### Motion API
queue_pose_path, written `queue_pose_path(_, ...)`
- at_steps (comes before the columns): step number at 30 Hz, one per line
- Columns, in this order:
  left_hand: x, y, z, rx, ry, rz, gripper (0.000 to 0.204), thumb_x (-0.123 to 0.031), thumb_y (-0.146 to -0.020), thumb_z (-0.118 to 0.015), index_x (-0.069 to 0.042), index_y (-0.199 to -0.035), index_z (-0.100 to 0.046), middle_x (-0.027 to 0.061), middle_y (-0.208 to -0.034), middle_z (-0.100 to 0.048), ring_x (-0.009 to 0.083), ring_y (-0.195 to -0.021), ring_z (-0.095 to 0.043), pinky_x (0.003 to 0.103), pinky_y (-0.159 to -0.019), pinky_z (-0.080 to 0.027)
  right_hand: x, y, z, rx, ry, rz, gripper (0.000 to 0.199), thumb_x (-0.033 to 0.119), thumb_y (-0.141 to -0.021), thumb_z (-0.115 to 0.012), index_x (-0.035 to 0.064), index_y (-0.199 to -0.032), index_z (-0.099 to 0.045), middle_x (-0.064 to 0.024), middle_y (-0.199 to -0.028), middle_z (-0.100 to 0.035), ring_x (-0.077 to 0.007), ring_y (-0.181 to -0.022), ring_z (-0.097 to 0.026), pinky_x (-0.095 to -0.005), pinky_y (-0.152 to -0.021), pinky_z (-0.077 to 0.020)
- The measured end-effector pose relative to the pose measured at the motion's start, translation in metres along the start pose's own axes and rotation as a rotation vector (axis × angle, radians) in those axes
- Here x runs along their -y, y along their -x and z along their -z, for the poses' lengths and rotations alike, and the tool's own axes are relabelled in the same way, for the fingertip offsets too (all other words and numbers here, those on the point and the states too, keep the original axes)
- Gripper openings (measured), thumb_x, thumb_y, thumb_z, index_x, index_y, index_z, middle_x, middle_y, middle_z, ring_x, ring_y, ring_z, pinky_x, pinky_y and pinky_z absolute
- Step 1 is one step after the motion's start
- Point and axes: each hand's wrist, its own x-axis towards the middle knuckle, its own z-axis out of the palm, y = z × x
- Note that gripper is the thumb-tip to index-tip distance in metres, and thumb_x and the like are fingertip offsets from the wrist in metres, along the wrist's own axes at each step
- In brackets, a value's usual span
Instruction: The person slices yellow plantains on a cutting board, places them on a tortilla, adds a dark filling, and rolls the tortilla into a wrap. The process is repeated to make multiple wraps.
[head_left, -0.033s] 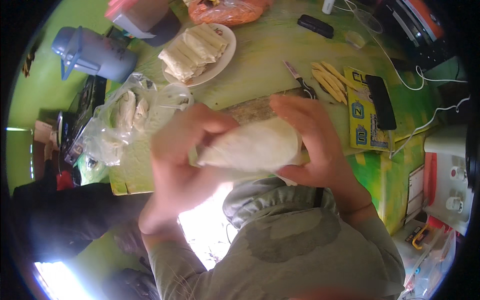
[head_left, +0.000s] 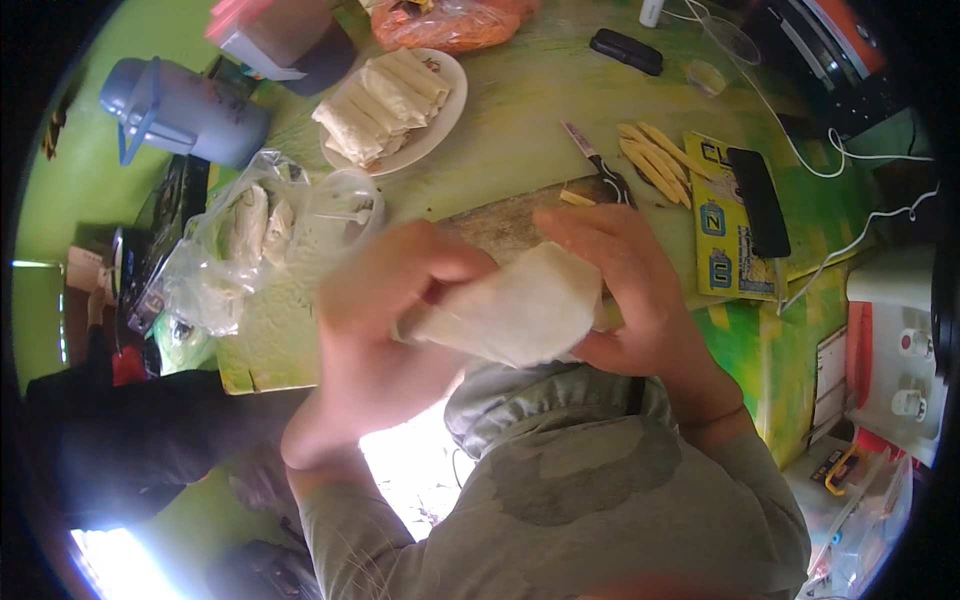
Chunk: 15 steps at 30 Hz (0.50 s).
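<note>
Between both hands, above the table's near edge, is a thin, pale spring roll wrapper, bent and tilted. My left hand, blurred by motion, pinches its left end. My right hand grips the right edge between thumb and fingers. Whether it is one sheet or several I cannot tell. Beyond the hands lies a dark wooden board with a small yellowish strip on it. A knife rests at the board's far right corner. Several yellowish strips lie to the right of the knife.
A white plate of rolled wraps stands at the back. Left are an open plastic bag, a clear tub with a spoon and a blue flask. Right lie a yellow printed sheet, a black phone-like slab and white cables.
The wrapper has tilted, its right part bending down toward me. My left hand has shifted slightly to the right. The small strip on the board has come into view.
</note>
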Motion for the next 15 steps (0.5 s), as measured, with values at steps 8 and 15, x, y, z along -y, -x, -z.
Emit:
queue_pose_path(8, 0.022, 0.003, -0.009, 0.107, 0.032, 0.041, 0.021, -0.002, -0.069, -0.078, -0.001, -0.087, -0.068, 0.0073, -0.082, -0.067, 0.0186, -0.071, -0.064, 0.029, -0.06, -0.047, -0.023, 0.013, 0.02, 0.179, -0.264, -0.187, 0.025, 0.014, -0.081, -0.066, -0.0004, -0.102, -0.069, -0.0124, -0.091, -0.062, -0.0245, -0.08, -0.059, -0.032, -0.073, -0.0463)
queue_pose_path(15, 0.055, -0.018, 0.014, 0.035, -0.212, 0.084, 0.021, 0.006, -0.073, -0.07, 0.0, -0.094, -0.069, 0.0068, -0.087, -0.069, 0.0173, -0.078, -0.066, 0.029, -0.064, -0.049, -0.047, -0.03, 0.021, 0.073, -0.085, -0.159, 0.015, 0.004, -0.086, -0.063, -0.0016, -0.1, -0.065, -0.0072, -0.087, -0.063, -0.0136, -0.073, -0.056, -0.0263, -0.064, -0.0437)
